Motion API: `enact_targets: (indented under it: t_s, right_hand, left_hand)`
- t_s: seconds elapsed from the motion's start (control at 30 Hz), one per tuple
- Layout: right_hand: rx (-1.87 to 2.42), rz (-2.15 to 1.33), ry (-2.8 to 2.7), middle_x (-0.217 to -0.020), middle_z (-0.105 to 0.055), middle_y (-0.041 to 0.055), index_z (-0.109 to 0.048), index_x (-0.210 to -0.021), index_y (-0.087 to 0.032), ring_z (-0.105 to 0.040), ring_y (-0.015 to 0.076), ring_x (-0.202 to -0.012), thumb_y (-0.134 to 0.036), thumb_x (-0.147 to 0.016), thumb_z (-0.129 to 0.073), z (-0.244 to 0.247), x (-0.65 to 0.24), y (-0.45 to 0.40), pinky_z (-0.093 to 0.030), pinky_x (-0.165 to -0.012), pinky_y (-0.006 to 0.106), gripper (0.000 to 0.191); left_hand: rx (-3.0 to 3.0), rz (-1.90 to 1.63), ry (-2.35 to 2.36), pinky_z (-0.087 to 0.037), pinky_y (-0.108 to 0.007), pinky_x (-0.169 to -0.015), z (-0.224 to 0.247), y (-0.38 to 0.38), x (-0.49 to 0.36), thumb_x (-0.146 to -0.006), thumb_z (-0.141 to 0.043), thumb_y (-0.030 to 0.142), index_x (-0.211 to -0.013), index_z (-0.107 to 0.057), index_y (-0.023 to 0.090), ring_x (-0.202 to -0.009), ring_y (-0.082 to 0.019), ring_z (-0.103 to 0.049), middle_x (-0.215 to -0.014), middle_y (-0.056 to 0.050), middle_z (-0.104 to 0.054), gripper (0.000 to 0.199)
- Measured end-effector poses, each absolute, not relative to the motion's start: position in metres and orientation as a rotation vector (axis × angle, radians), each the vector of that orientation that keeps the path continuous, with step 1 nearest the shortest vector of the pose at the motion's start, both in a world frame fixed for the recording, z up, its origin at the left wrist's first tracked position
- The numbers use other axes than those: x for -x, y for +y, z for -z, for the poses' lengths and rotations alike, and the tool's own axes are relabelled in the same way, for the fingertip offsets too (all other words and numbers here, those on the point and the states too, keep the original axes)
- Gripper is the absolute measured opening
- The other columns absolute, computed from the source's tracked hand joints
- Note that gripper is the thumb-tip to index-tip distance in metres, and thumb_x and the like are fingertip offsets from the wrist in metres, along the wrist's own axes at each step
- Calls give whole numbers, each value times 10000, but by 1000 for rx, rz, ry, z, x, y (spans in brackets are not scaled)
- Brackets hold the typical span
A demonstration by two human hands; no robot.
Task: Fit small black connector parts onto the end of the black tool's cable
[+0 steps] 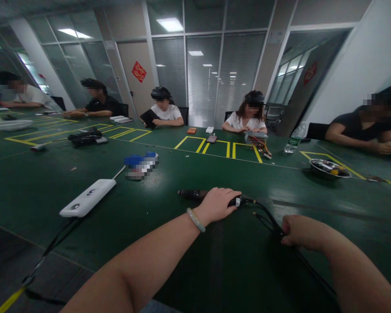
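Note:
A black corded tool [191, 195], shaped like an electric screwdriver, lies on the green table with its narrow tip to the left. My left hand [220, 202] is wrapped over its body from above and hides the middle part. A pale bracelet [196, 220] circles my left wrist. From the tool's right end a black cable [270, 216] runs down to the right. My right hand [301, 232] is closed round that cable, which goes on below it toward the lower right. A thin loose loop of cord [260, 218] lies beside the cable between my hands.
On the left lie a white power bank marked 3 [88, 198] with a strap and a blurred blue-and-white object [140, 166]. Farther back are a black cable bundle [87, 137], a bottle [295, 138] and a metal bowl [329, 174]. Several people sit around the table.

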State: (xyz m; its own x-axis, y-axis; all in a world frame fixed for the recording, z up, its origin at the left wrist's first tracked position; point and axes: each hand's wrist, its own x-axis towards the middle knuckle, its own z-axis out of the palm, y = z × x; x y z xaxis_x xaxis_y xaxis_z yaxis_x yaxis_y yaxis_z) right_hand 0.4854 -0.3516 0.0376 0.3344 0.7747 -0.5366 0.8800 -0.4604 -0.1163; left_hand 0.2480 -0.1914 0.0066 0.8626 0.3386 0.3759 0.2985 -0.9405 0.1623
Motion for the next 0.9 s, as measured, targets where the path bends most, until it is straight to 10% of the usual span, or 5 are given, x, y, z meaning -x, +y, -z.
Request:
enact_targets:
  t_s: [0.57,0.9]
  right_hand:
    - [-2754,-348,2099,-1175,-545,112,-566,-1171,-181,-523,267,-1051,-172,-936,-376,-10,-513,-316,-384,-928,407,303]
    - [-2487,261,2367,-1170,-547,37,-576,-1200,-261,-539,188,-1008,-155,-923,-470,-16,-494,-317,-424,-875,315,314]
  left_hand:
    - [-2788,-374,377,-442,-357,-940,-29,-177,-227,-826,-633,389,-1267,-522,268,-1085,-207,-578,-1204,-23,-616,471]
    - [-2835,-409,466,-440,-362,-943,-29,-163,-210,-816,-608,370,-1227,-554,254,-1046,-207,-597,-1170,-25,-633,430]
